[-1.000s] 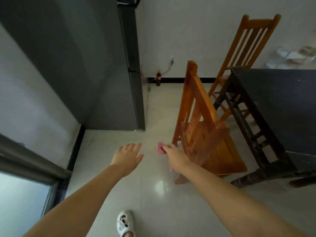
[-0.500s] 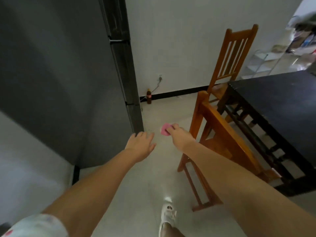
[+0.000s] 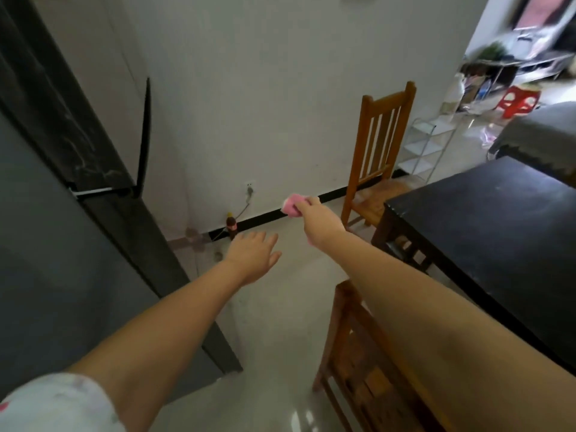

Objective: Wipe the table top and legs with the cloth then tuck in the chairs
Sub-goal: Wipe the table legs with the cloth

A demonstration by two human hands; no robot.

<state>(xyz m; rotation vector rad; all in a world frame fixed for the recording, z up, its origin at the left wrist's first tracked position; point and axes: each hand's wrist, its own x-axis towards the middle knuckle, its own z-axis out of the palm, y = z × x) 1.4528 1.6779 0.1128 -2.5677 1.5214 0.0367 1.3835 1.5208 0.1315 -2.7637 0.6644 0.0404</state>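
Head view, left to right: a tall dark fridge (image 3: 93, 213) fills the left side against the white wall (image 3: 265, 88). At the wall's foot a small bottle (image 3: 231, 227) with a red label and dark contents stands on the floor (image 3: 280, 338), just below a socket (image 3: 250, 186) with a plug in it. The left hand (image 3: 252, 255) reaches forward over the pale, glossy tiles, palm down, fingers straight and together, holding nothing. The right hand (image 3: 318, 218) is stretched out further, pinching a pink cloth (image 3: 293, 205) in the air at its fingertips, clear of the black table (image 3: 498, 229). One wooden chair (image 3: 378, 157) stands at the table's far end by the wall. A second wooden chair (image 3: 358, 369) sits under the right forearm beside the table's near edge. Far right, a white wire shelf (image 3: 427, 145), a red stool (image 3: 519, 101) and blurred clutter lie in the next room.
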